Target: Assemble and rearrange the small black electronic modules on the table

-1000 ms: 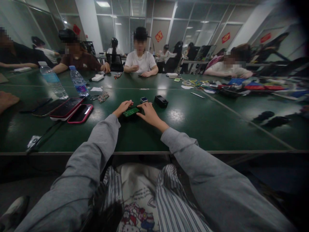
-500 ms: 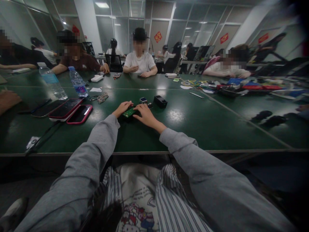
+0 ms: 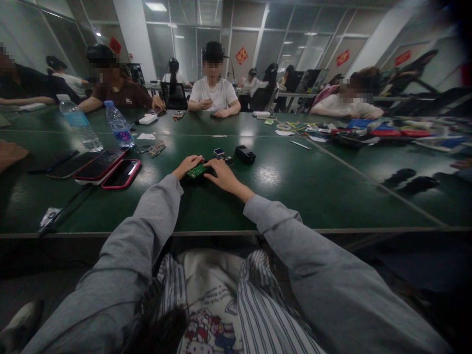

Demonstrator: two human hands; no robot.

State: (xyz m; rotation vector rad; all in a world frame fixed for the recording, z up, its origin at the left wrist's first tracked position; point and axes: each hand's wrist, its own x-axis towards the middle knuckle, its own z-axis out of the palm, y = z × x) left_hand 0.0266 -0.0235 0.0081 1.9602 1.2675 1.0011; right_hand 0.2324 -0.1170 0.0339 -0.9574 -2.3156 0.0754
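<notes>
With both hands out on the green counter (image 3: 295, 196), I've got the small green circuit board (image 3: 197, 170) pinned between them, lying flat just past the middle of the near edge. Left hand (image 3: 187, 165) touches its left end, fingers curled loosely on it; right hand (image 3: 223, 175) covers the right end, fingers bent down onto the edge. Can't tell whether either really grips or only rests. Small black parts (image 3: 223, 156) sit just beyond, a black box (image 3: 246, 154) near on the right, phones (image 3: 106, 169) well apart left. My read: keep pressure even at both ends, hold by the edges, don't flex the board.
</notes>
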